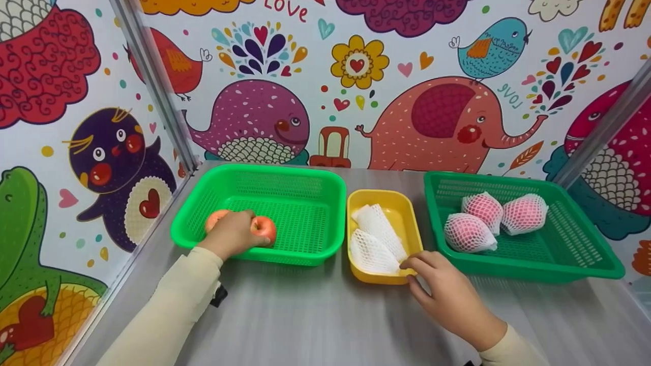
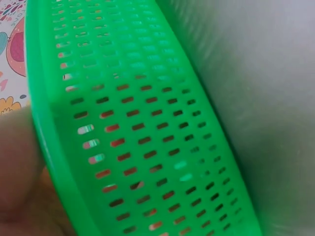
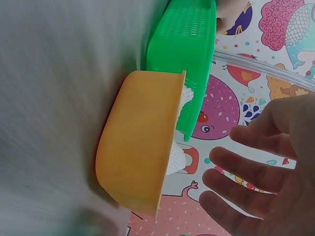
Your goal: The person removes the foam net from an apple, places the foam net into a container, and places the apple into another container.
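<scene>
Inside the bright green basket (image 1: 305, 256) at the left, my left hand (image 1: 235, 235) grips a red apple (image 1: 265, 229), thumb on its near side and fingers behind. A second apple (image 1: 215, 218) lies just beyond that hand, partly covered by it. The left wrist view shows mostly the basket wall (image 2: 147, 113), with the hand at its edge. My right hand (image 1: 447, 295) is over the near right corner of the yellow tub (image 1: 374, 277), fingers spread and holding nothing. White foam net sleeves (image 1: 374, 249) lie in the tub.
A darker green basket (image 1: 549, 269) at the right holds 3 fruits in white foam nets (image 1: 470, 233). All the containers stand on a grey table (image 1: 315, 315). Behind them rises a wall printed with cartoon animals (image 1: 427, 127), and metal posts (image 1: 157, 81) mark the corners.
</scene>
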`<act>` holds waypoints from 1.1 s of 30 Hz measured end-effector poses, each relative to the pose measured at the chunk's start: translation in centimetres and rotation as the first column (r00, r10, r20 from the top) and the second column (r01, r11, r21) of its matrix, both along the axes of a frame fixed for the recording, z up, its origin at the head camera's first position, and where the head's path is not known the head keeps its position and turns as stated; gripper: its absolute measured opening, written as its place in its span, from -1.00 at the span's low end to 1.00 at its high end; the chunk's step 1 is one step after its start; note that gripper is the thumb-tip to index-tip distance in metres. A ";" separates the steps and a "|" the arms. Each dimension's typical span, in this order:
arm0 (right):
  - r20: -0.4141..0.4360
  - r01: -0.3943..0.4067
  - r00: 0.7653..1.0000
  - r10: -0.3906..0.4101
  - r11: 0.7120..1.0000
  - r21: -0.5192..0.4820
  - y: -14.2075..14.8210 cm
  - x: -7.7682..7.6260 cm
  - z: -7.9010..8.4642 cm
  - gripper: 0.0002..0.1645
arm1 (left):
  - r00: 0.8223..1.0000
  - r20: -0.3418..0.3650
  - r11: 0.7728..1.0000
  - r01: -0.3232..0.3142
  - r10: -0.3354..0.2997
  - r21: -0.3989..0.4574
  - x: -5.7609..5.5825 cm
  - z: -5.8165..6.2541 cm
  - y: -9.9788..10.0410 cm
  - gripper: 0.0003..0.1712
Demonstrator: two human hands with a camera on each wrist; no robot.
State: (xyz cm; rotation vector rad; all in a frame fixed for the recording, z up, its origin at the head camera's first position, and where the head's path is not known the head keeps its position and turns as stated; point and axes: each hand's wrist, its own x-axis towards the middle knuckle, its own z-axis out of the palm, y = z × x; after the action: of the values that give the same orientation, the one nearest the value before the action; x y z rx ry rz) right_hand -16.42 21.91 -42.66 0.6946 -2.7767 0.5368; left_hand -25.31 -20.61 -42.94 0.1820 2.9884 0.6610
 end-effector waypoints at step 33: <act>0.345 0.164 0.932 -0.112 0.978 -0.126 10.7 -8.7 4.4 -0.41 | 0.853 -0.522 0.959 0.122 0.031 0.255 10.1 1.4 3.0 -0.58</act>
State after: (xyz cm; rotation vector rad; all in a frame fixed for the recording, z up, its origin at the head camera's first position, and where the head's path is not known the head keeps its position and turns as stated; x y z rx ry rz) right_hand -25.15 32.57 -38.26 0.3994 -3.0210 0.9032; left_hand -15.21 -17.59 -41.50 0.5311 3.3579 1.2060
